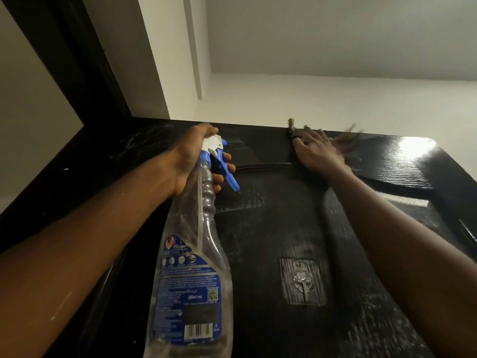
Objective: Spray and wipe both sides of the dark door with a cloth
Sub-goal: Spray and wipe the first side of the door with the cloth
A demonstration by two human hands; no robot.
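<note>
Black woodgrain fills the lower frame: the dark door (284, 228), seen from below, rises to its top edge against a white wall (335, 99) and ceiling (335, 34). Its surface shows pale streaks and smears around the upper panel, with a bright glare of light at the top right corner.

The left hand (196, 158) is wrapped around the neck of a clear plastic spray bottle (191, 254), fingers curled closed just below the white-and-blue trigger head (216, 151). Two or three fingertips show on the far side of the neck beside the blue trigger lever, which hangs down and forward toward the door. The bottle's body points down toward the camera, its blue label and barcode facing the viewer.

The right hand (317, 151) lies flat against the door just below its top edge, palm to the surface, fingers spread and extended upward. Under and beyond those fingers sits a dark, blurred cloth (346, 146), pressed to the door; its outline is smeared by motion, so the exact hold cannot be made out. A dark ring shows on one finger.

A clear adhesive hook (303, 282) is stuck to the door's middle panel, between the two forearms. A dark door frame (77, 73) runs up the left side.
</note>
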